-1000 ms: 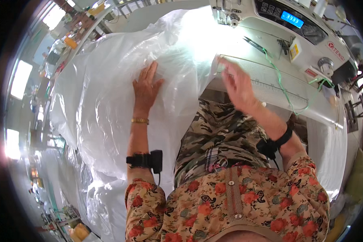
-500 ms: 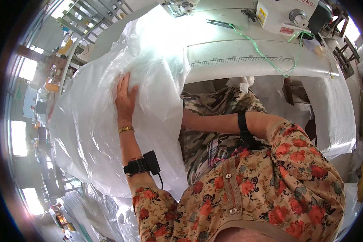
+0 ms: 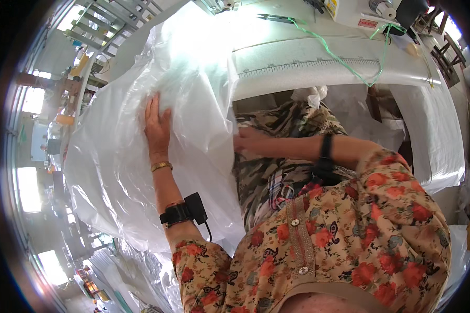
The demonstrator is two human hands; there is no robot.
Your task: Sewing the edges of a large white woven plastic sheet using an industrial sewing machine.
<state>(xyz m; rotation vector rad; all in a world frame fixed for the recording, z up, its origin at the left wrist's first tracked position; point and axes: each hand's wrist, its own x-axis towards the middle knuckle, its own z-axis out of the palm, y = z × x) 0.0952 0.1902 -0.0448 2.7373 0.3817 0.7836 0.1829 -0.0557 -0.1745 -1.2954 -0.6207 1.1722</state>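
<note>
A large sheet of white translucent plastic (image 3: 109, 172) drapes over the left of the sewing table and hangs down beside my lap. My left hand (image 3: 157, 130) lies flat on top of it, fingers stretched forward and thumb a little apart. At the sheet's right edge, over my lap, is my right hand (image 3: 250, 142). Its fingers are blurred and partly hidden behind that edge, so their grip does not show. The sheet's far end runs up beneath the bright lamp glow at the sewing machine's needle end (image 3: 225, 5).
The white sewing machine body (image 3: 357, 14) stands at the far right. Dark thread snips (image 3: 277, 19) and a loose green cord (image 3: 331, 52) lie on the table (image 3: 308, 73), which has a printed ruler along its front. More white plastic (image 3: 444, 141) hangs at the right.
My right hand has drawn back slightly, so more of it shows at the sheet's edge. My left hand stays flat on the sheet. The view has shifted slightly.
</note>
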